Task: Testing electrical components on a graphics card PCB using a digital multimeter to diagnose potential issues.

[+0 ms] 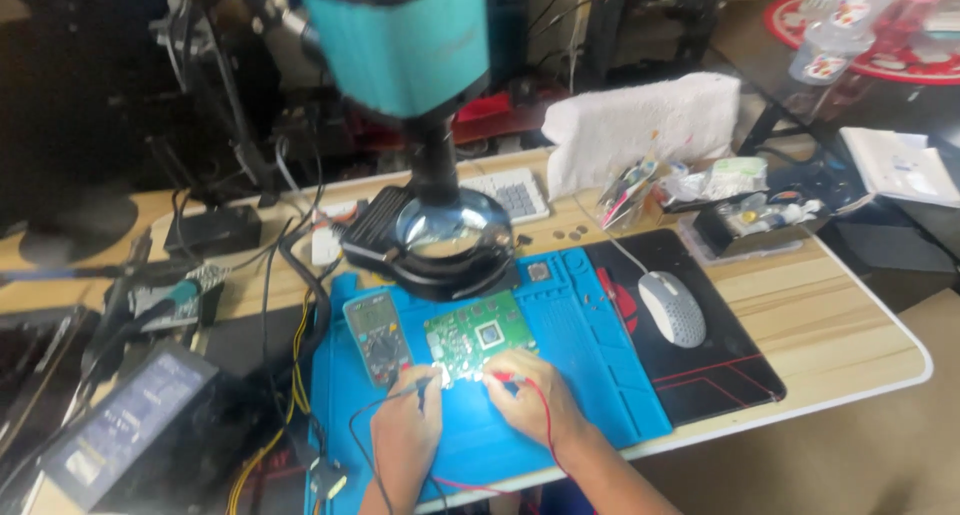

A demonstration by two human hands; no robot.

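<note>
Far left, a dark power supply (120,425) lay on the desk edge, with yellow and black cables (290,375) running beside it. Next came the multimeter (377,337), flat on the blue work mat (590,375), just left of the green circuit board (478,337). The left hand (405,430) sat low on the mat, fingers pinched together on a black probe (425,387) whose tip pointed at the board's near left corner. Right beside it, the right hand (535,400) had its fingers closed around a red probe (503,378), pressed to the board's near edge, red lead trailing back over the wrist. The board lay in the middle of the mat, directly below the microscope (430,175) with its ring light. Further right, a white mouse (671,308) rested on a black pad (720,365), and a white cloth (640,125) sat behind.
</note>
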